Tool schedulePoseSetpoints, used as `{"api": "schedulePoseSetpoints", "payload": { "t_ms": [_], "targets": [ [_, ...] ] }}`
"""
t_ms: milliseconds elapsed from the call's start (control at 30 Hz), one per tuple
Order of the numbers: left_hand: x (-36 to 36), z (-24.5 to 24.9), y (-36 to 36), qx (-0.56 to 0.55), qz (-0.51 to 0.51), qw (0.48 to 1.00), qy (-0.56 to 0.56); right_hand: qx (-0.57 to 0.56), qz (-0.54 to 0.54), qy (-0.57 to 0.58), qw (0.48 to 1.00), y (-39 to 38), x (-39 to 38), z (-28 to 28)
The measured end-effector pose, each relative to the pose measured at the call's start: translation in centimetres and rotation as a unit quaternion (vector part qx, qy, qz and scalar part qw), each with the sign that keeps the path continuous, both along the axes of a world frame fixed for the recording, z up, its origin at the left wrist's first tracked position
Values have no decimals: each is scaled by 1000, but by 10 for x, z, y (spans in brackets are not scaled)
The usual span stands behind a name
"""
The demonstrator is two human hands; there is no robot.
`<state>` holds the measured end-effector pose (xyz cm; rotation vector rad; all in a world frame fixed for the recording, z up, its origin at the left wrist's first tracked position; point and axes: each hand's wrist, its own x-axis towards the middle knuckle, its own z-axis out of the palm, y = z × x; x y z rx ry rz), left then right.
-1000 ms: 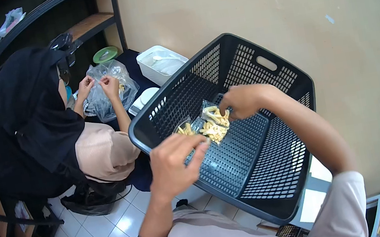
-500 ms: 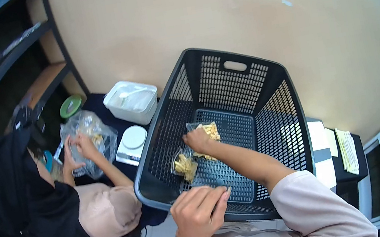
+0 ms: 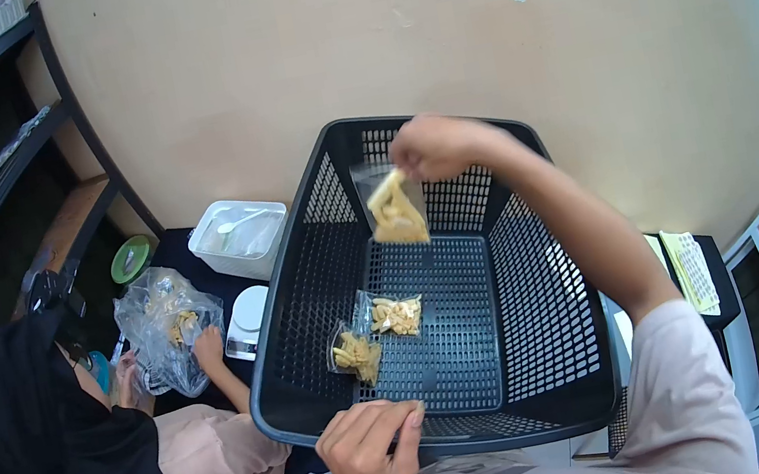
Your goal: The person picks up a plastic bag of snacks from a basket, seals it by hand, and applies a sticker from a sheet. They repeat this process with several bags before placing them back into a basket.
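Gripping light, limp snack packet (image 3: 392, 210) by its top edge with right hand (image 3: 430, 147) over basket (image 3: 297, 251); judging sealed edge safest, contents brittle. Resting left hand (image 3: 371, 447) on rim, grip unreadable.

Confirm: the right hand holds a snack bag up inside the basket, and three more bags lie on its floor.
Not three: two lie on the floor of the basket, a left bag and a right bag. The head view shows it; the right hand does hold a snack bag up inside.
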<state>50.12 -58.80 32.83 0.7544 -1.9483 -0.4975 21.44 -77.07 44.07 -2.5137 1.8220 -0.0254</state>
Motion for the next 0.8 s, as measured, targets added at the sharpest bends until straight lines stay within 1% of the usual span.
{"api": "schedulePoseSetpoints", "payload": {
  "t_ms": [33, 100, 167, 200, 233, 300, 333, 367, 433, 467, 500, 567, 600, 633, 700, 767, 800],
  "targets": [
    [1, -2, -1, -10, 7, 1000, -1, -23, -2, -79, 997, 17, -11, 18],
    [-2, -8, 2, -15, 12, 1000, -5, -28, 25, -46, 998, 43, -24, 19],
    [-5, -10, 1, -11, 27, 999, 18, -90, 39, -139, 985, 73, -40, 37],
    [-8, -7, 3, -6, 34, 999, 16, -102, -14, -132, 986, 89, -41, 54],
    [-10, -5, 5, -5, 37, 999, 16, -101, -11, -132, 986, 94, -48, 51],
    [-12, -3, 9, 36, 69, 997, 9, -51, 44, -87, 994, 109, -66, 42],
    [-13, -2, 11, 48, 66, 997, 12, -84, 20, -138, 987, 120, -78, 44],
    [-14, 1, 13, 81, 67, 994, 17, -86, 26, -137, 987, 126, -89, 43],
    [-20, 17, 16, 101, 19, 994, 41, -100, 94, -152, 979, 136, -109, 41],
    [-27, 27, 19, 85, 11, 995, 43, -89, 82, -100, 988, 140, -121, 34],
    [-37, 38, 22, 84, 15, 996, 39, -89, 85, -104, 987, 151, -131, 35],
    [-63, 60, 25, -14, -10, 1000, -18, -122, 58, -245, 960, 173, -150, 47],
    [-76, 70, 26, -25, -27, 999, -31, -122, 67, -245, 959, 178, -160, 49],
    [-105, 90, 31, -51, -43, 995, -74, -115, 77, -262, 955, 188, -178, 42],
    [-133, 106, 34, -100, -71, 986, -116, -112, 82, -268, 953, 199, -195, 39],
    [-163, 118, 33, -101, -82, 983, -130, -89, 117, -278, 949, 207, -207, 34],
    [-176, 119, 28, -94, -87, 984, -125, -86, 104, -252, 958, 215, -213, 38]
  ]
}}
